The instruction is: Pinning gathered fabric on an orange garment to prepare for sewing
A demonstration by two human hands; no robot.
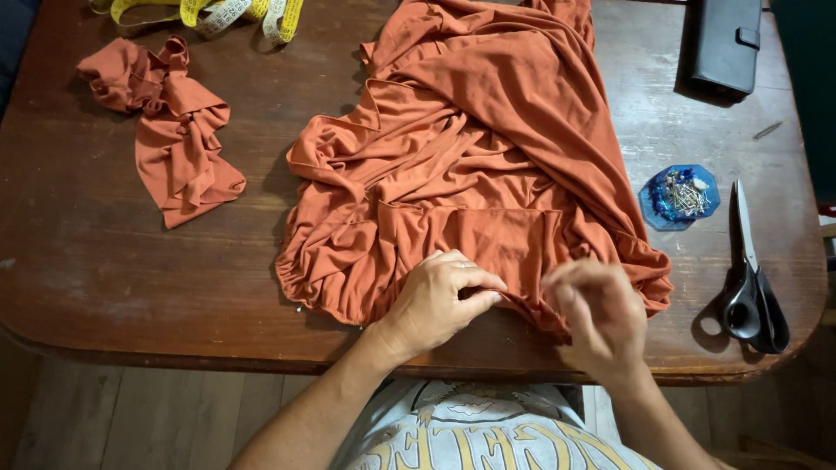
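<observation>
Scissors (pixel 751 287), pin dish (pixel 680 197), tape measure (pixel 209 13), black wallet (pixel 725 43).

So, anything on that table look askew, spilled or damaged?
Nothing spilled or damaged. The rust-orange fabric is bunched, with both hands, left and right, at its near edge. A matching scrap lies crumpled far left. Scissors lie closed by the pin dish; the pins stay inside it.

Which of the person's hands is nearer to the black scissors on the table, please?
The right hand: it works the orange fabric's hem just left of the scissors. The left hand pinches the hem farther left.
</observation>
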